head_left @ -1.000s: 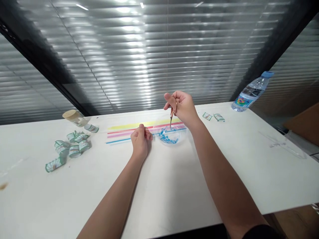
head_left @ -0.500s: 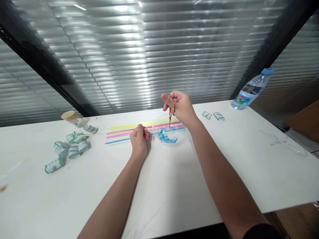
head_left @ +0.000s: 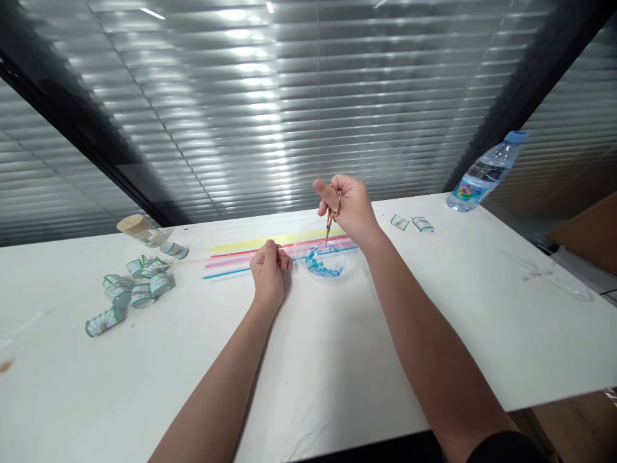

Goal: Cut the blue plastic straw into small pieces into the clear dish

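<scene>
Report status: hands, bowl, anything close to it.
Right hand gripping scissors, tips pointing down at clear bowl. Left hand closed on thin pale strip. Blue bits inside bowl. Coloured strips close by.

You seem to be in an office or a meeting room: your long, plain white table [head_left: 409, 354] stands right up against a glass wall with grey slatted blinds [head_left: 385, 96] across it, divided by thick black frames [head_left: 87, 122] like an office partition. High on the glass you can see small bright streaks [head_left: 153, 13], apparently reflected ceiling lights, and what looks like a cardboard box [head_left: 588, 225] sits past your table's right end
</scene>
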The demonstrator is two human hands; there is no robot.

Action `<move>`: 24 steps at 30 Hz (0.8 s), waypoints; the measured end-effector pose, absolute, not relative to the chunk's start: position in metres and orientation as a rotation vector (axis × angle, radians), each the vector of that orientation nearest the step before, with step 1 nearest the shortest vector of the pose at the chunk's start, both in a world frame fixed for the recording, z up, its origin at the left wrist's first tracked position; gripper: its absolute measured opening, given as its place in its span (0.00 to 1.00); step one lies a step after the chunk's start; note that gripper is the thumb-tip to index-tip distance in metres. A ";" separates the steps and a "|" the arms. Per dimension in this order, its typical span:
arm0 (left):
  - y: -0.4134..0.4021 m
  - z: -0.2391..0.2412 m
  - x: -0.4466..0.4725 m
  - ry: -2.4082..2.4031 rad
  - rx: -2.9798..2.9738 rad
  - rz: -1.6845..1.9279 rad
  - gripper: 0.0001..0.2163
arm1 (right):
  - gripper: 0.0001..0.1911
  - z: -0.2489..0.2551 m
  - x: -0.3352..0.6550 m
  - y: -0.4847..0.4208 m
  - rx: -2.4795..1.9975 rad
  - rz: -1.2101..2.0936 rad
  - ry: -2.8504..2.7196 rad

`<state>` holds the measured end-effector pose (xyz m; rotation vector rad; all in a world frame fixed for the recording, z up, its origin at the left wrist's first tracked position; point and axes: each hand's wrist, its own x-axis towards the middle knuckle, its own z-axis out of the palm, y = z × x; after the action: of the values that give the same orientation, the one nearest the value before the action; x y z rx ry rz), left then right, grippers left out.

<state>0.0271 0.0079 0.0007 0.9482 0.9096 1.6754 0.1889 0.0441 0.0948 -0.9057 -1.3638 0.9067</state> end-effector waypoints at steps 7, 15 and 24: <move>0.008 -0.001 0.026 0.927 0.963 1.689 0.23 | 0.25 0.095 0.193 0.046 -0.857 0.929 -1.331; 0.014 0.000 0.033 0.912 0.869 1.793 0.23 | 0.27 0.108 0.198 0.038 -0.856 0.910 -1.358; 0.013 0.001 0.030 0.961 0.992 1.766 0.24 | 0.27 0.115 0.196 0.035 -0.783 0.967 -1.377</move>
<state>0.0295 0.0126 0.0014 0.9919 0.9615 1.7659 0.1956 0.0347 0.1153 -0.7830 -1.3767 0.9665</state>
